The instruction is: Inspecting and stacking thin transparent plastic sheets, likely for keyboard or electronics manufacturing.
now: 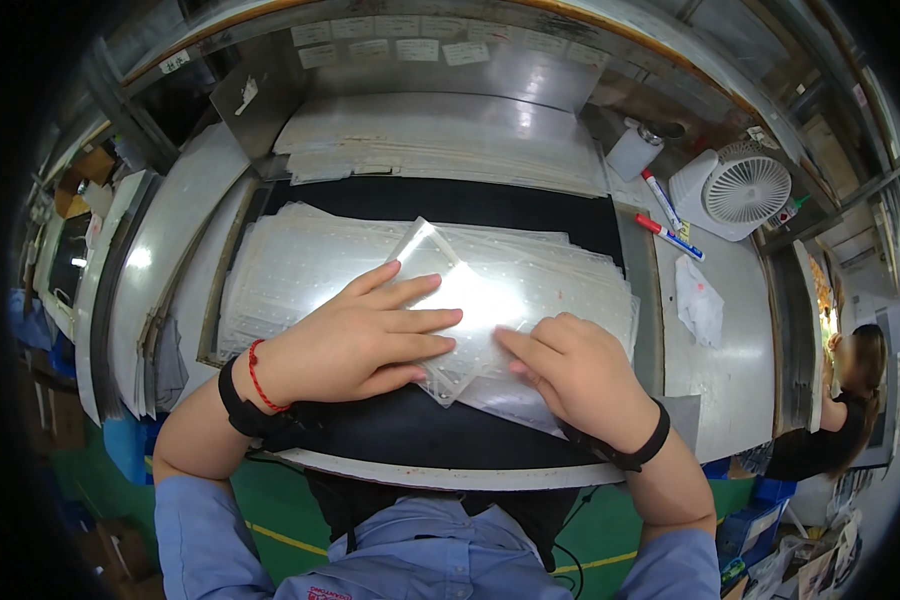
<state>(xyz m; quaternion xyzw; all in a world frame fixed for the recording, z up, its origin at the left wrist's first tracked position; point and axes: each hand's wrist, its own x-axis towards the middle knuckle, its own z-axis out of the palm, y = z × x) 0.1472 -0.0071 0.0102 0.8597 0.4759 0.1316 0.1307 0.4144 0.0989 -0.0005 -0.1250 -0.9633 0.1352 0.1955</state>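
Observation:
My left hand [365,335] lies with fingers spread on a clear, glossy plastic sheet [468,290], which is turned at an angle on a pile of similar clear sheets [300,255]. A black cord and a red braided string circle that wrist. My right hand [580,370] rests at the sheet's right side. Its index finger is stretched out and touches the surface, while the other fingers are partly curled. Nothing shows in its grasp. Glare hides part of the sheet's detail. The pile sits on a black mat [370,435].
Behind the mat lies a stack of large flat sheets [440,140]. On the right are two markers [670,236], a crumpled white cloth [698,300], a white fan [735,190] and a white bottle [634,152]. More stacked panels [175,255] stand left. A person [835,420] is at far right.

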